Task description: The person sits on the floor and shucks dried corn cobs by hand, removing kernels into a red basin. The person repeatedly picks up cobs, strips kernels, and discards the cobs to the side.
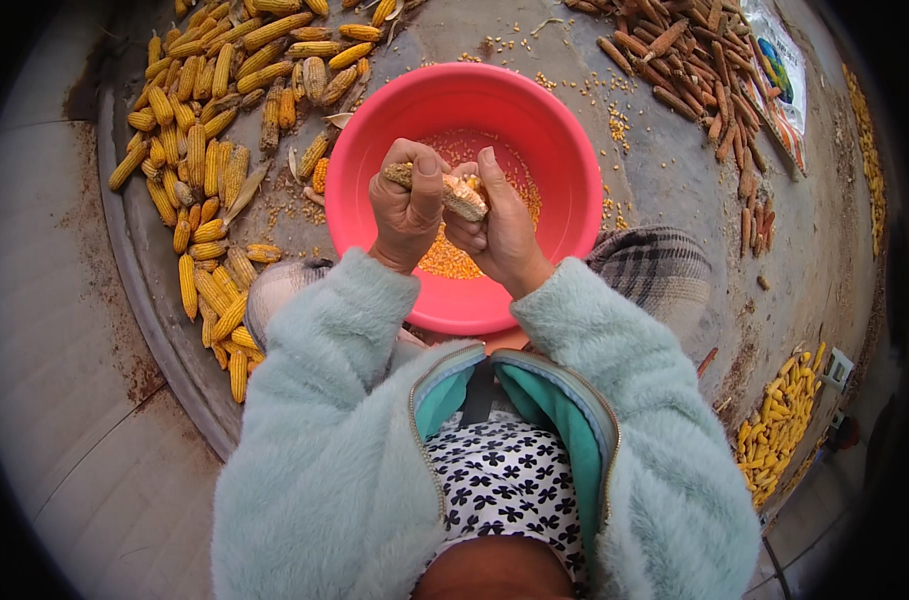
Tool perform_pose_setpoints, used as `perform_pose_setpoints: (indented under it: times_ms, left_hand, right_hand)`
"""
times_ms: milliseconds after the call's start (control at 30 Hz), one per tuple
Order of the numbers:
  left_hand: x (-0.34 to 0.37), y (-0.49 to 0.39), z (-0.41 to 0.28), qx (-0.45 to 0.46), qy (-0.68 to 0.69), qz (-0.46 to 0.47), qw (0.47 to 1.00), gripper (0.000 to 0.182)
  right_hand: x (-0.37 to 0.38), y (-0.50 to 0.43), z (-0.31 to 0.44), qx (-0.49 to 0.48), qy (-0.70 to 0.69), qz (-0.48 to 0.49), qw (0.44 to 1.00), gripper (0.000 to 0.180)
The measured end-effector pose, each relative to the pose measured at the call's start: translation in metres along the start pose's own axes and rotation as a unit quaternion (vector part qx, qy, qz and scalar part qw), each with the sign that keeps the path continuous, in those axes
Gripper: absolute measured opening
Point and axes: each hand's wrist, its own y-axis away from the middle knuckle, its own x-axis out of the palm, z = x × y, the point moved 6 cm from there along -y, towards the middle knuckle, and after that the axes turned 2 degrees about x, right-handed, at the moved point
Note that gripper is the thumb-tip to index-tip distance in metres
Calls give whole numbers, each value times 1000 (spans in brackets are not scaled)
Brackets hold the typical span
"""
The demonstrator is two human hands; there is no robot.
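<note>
Above a red-pink plastic basin [574,150], both hands grip a mostly bare corn cob [465,201]. My left hand [408,206] is wrapped around it, with a rough brownish end sticking out past the thumb. At the other end, my right hand [505,232] holds the pale part between thumb and curled fingers. A few yellow kernels show beside the right thumb; the fingers hide part of the cob. Loose corn kernels [448,259] lie on the basin's bottom.
Unshelled yellow corn ears [199,161] are heaped on the left. A pile of stripped reddish-brown cobs [694,67] lies at upper right, beside a printed plastic sack [781,75]. More yellow ears [778,420] lie at lower right. Scattered kernels dot the concrete floor [649,180].
</note>
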Motion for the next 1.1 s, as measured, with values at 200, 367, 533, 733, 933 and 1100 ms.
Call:
perform_pose_setpoints:
  times_ms: [200, 367, 533, 733, 933, 1100]
  left_hand:
    - [-7, -1, 5, 25, -41, -9, 999, 27]
    - [-10, -3, 1, 31, -55, -30, 998, 33]
    - [-13, -5, -3, 26, -85, -34, 995, 30]
    - [-16, -6, 10, -32, -102, -24, 994, 32]
    - [-20, -5, 35, -126, -88, -17, 988, 34]
    - [-36, -3, 61, -266, 56, -102, 957, 45]
  right_hand:
    - [-1, -3, -2, 12, 63, 45, 997, 25]
    - [-5, -5, -10, 27, 52, 38, 998, 19]
    - [-13, -10, 10, -189, 410, -74, 889, 27]
    - [-5, -1, 31, -294, 664, -118, 677, 37]
    - [-11, -7, 6, -171, 400, -21, 900, 37]
    - [-10, -6, 21, 0, 313, -79, 946, 34]
